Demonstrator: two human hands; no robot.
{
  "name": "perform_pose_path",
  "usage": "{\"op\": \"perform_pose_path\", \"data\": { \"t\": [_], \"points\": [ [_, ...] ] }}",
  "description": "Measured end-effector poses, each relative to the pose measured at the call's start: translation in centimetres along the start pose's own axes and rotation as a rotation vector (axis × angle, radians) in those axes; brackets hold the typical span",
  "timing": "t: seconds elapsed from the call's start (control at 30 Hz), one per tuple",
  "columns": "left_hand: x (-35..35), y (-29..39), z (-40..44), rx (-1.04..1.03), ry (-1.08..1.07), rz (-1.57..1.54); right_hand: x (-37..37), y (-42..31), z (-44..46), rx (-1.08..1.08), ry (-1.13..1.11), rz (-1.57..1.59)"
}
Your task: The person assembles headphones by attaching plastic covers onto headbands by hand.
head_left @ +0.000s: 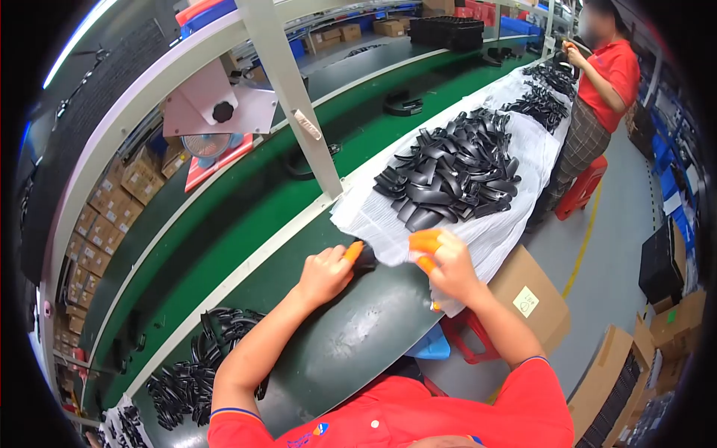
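Note:
My left hand, with an orange covering on a fingertip, is closed at a dark part on the green table. My right hand is raised near the table's right edge, its orange-covered fingers bent together around something whitish that I cannot make out. Beyond both hands, a big pile of curved black parts lies on a white sheet. Another pile of thin black parts sits on the table to the left of my left arm.
A metal post stands behind the table beside a green conveyor. At the upper right a co-worker stands by more black parts. A cardboard box and red stool are at the right.

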State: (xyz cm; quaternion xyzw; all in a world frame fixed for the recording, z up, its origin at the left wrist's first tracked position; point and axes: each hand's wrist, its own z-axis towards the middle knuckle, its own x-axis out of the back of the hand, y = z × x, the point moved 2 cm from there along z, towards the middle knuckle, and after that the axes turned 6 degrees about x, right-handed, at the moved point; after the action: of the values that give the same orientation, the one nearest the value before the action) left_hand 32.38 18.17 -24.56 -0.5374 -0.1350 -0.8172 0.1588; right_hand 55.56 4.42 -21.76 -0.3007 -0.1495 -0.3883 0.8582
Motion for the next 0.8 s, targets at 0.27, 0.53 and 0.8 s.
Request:
{"op": "perform_pose_path", "data": {
  "t": [0.27,0.53,0.8],
  "points": [
    [6.8,-0.4,1.9,0.515,0.232,-0.366,-0.7,-1.1,-2.7,0.065,-0.233,-0.007],
    [-5.3,4.3,13.8,0.457,0.234,-0.69,-0.5,-2.6,-2.7,0.002,-0.191,-0.085],
    [-4.5,2.9,10.7,0.195,0.07,-0.276,0.3,-4.6,-5.6,-0.163,-0.108,-0.286]
  ]
}}
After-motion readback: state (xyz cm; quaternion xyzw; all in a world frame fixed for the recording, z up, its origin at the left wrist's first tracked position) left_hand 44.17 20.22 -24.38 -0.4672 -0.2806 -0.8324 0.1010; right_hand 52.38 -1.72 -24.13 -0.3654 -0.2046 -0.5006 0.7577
